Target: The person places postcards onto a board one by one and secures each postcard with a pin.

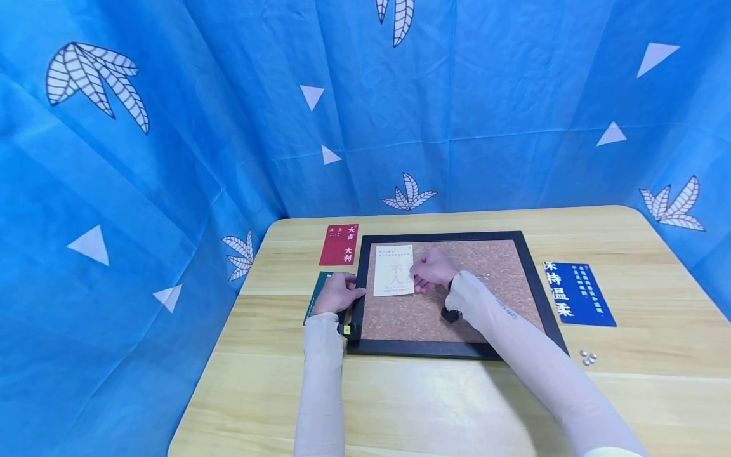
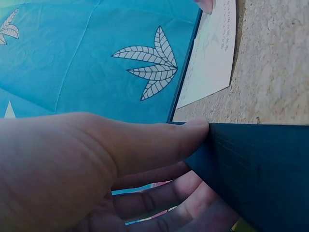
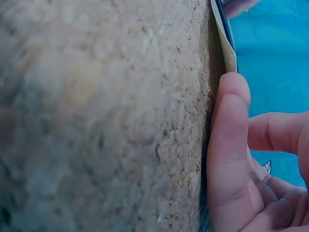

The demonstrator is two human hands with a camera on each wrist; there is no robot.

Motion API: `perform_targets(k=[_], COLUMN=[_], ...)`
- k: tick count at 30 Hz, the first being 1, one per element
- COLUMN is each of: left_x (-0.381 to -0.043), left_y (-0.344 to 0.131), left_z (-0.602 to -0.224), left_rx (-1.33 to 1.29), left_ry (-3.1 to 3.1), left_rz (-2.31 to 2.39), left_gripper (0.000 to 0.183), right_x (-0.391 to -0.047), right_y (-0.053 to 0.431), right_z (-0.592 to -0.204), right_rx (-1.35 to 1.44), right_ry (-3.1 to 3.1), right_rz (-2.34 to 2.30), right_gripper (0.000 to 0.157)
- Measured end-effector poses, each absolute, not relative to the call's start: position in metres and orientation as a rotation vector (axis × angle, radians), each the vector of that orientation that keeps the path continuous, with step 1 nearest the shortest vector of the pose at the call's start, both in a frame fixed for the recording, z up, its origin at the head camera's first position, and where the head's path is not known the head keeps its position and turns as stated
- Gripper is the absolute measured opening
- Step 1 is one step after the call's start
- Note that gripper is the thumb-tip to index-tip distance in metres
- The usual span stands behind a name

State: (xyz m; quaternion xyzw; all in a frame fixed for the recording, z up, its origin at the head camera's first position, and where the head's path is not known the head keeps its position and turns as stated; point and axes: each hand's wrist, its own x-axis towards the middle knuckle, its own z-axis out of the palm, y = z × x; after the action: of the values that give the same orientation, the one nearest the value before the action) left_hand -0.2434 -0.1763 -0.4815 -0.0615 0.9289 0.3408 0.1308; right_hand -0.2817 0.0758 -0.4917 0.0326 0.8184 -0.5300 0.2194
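Note:
A cork board (image 1: pixel 497 273) with a black frame (image 1: pixel 422 348) lies on the table. My right hand (image 1: pixel 435 268) pinches the right edge of a cream card (image 1: pixel 394 261) printed with Chinese characters, over the left part of the cork. In the right wrist view the fingertips (image 3: pixel 235 87) are at the card's edge, close above the cork. My left hand (image 1: pixel 337 293) grips the left side of the frame, with the thumb (image 2: pixel 164 142) on top and the other fingers curled at its outer side. A green card (image 1: pixel 317 289) is partly hidden by this hand.
Past the board's upper left corner is a red card (image 1: pixel 337 244). A blue card (image 1: pixel 582 295) sits to the right, with several small silvery round pieces (image 1: pixel 588 359) below it. Blue patterned cloth (image 1: pixel 365 127) hangs behind and left of the wooden table (image 1: pixel 257 381).

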Motion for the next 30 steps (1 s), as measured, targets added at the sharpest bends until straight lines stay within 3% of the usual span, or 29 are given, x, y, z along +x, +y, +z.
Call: perform_targets(k=[30], left_x=[-0.2454], left_y=[-0.1766], left_z=[-0.4835], left_rx=[-0.174], left_ry=[2.697], left_rz=[0.992], left_gripper=[0.050], right_x=[-0.2883], right_y=[0.0728], right_z=[-0.4901], right_rx=[0.065], right_ry=[2.305], right_rz=[-1.377], right_gripper=[0.016])
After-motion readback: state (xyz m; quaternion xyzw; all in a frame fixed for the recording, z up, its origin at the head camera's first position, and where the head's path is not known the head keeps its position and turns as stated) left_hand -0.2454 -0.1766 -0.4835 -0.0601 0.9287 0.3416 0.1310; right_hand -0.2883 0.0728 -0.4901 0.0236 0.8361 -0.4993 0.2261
